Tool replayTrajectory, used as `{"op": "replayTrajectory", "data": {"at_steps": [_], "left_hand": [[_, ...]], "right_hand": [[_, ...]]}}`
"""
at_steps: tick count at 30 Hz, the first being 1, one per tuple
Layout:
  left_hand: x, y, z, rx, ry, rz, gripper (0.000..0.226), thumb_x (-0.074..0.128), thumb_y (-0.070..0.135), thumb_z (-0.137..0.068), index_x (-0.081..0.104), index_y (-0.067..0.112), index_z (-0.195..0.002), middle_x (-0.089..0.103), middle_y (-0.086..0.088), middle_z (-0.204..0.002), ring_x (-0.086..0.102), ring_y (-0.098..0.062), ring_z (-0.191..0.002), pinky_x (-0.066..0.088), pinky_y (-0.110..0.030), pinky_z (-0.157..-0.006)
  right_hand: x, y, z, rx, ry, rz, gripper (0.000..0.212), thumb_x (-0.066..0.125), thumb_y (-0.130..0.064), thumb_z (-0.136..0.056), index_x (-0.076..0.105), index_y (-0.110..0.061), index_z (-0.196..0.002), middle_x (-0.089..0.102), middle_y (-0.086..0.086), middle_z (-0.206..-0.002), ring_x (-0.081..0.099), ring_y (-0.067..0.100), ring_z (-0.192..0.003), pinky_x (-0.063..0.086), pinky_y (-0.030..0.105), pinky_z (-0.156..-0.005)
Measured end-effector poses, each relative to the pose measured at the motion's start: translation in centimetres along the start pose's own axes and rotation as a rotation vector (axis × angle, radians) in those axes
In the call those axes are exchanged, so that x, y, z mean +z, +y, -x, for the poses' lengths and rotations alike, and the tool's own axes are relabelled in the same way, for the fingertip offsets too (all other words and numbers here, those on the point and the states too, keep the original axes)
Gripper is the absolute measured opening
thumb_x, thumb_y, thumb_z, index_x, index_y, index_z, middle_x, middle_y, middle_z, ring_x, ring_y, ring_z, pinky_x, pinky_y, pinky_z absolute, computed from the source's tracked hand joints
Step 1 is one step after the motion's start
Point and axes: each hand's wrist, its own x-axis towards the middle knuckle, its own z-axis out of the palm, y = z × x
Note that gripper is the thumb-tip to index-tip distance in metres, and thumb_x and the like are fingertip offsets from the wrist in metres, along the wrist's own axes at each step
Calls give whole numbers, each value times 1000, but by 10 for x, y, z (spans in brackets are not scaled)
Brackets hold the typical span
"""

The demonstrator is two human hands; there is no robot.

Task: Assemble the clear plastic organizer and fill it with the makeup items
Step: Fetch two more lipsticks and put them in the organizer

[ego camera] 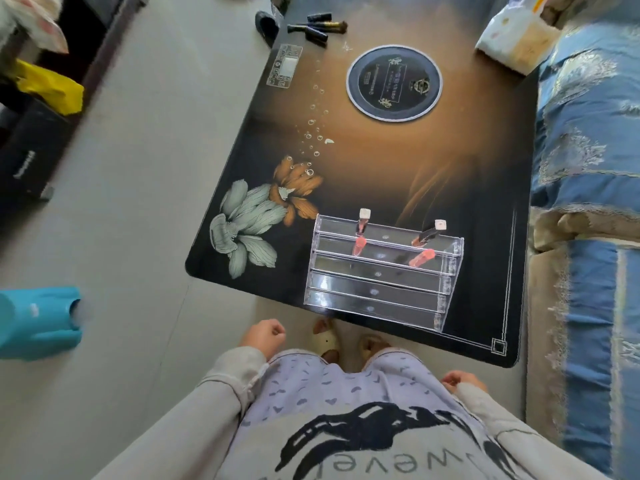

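The clear plastic organizer [377, 275], a stepped rack with several tiers, stands near the front edge of the dark table [346, 168]. Two lip gloss tubes stand in its back tier: one with a white cap at left [363, 225], one dark at right [429, 233]. Several dark makeup items [320, 27] lie at the table's far end. My left hand [265, 336] hangs below the table edge with fingers curled, holding nothing. My right hand [462, 380] rests by my hip, fingers loosely curled, with nothing in it. Both hands are well apart from the organizer.
A round black hotplate [394, 83] and a control panel [284, 65] are set in the table. A blue patterned sofa [588, 168] runs along the right. A blue bin [38, 322] stands on the floor at left, a yellow bag [50, 86] farther back.
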Motion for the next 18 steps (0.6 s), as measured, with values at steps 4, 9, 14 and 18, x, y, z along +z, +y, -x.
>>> {"op": "replayTrajectory", "data": {"at_steps": [4, 9, 14, 18], "left_hand": [[7, -6, 20, -55, 93, 228, 24, 50, 6, -88, 65, 2, -105, 67, -19, -112, 62, -32, -104, 47, -32, -89], [58, -30, 60, -223, 173, 443, 23, 51, 9, -87, 66, 5, -104, 68, -16, -111, 63, -29, -103, 47, -27, -87], [145, -57, 104, -379, 120, 605, 24, 49, 10, -89, 66, 4, -106, 68, -14, -113, 63, -25, -98, 46, -25, -81], [205, -80, 141, -556, 135, 742, 24, 46, 14, -93, 65, 5, -105, 65, -12, -119, 57, -28, -112, 43, -25, -86]], "right_hand": [[-19, -25, -5, -148, -46, 237, 22, 56, -15, -89, 65, -7, -107, 66, 11, -111, 54, 21, -90, 40, 22, -77], [-31, -59, -11, -303, 12, 488, 21, 55, -14, -86, 69, -11, -102, 69, 11, -106, 57, 20, -84, 37, 18, -70], [-14, -89, -13, -461, 22, 725, 21, 53, -11, -83, 72, -12, -92, 73, 15, -99, 65, 29, -97, 47, 25, -77], [23, -114, 0, -628, -64, 853, 23, 48, -10, -86, 70, -10, -95, 71, 18, -100, 64, 28, -83, 52, 33, -81]]}}
